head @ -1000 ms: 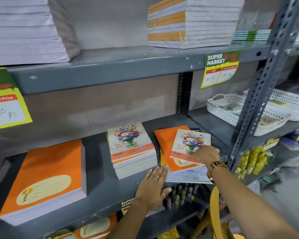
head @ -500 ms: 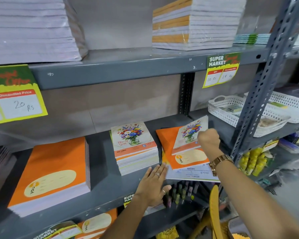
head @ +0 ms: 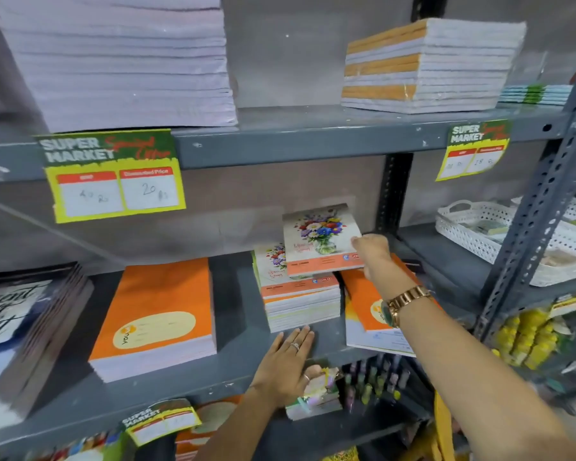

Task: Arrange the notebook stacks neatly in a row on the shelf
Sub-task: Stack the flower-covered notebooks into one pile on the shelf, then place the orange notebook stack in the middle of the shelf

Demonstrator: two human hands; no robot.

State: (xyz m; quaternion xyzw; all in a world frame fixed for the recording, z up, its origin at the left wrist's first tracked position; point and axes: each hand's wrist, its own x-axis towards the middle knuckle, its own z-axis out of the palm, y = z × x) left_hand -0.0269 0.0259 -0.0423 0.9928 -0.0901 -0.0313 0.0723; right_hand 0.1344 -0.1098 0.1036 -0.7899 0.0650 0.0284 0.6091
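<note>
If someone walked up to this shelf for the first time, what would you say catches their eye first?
Probably the floral notebook held tilted in the right hand, just above the matching floral stack at mid-shelf. Next, the bright orange notebook stack to its left, and the yellow-green price tag hanging from the upper shelf edge. The left hand rests flat on the shelf front.

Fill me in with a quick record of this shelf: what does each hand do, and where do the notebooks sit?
right hand: grips floral notebook, raised over the floral stack
left hand: flat on the middle shelf, fingertips at the floral stack's front
left of floral stack: orange notebook stack
right of floral stack: loose orange notebooks, askew
upper shelf edge: price tag
</note>
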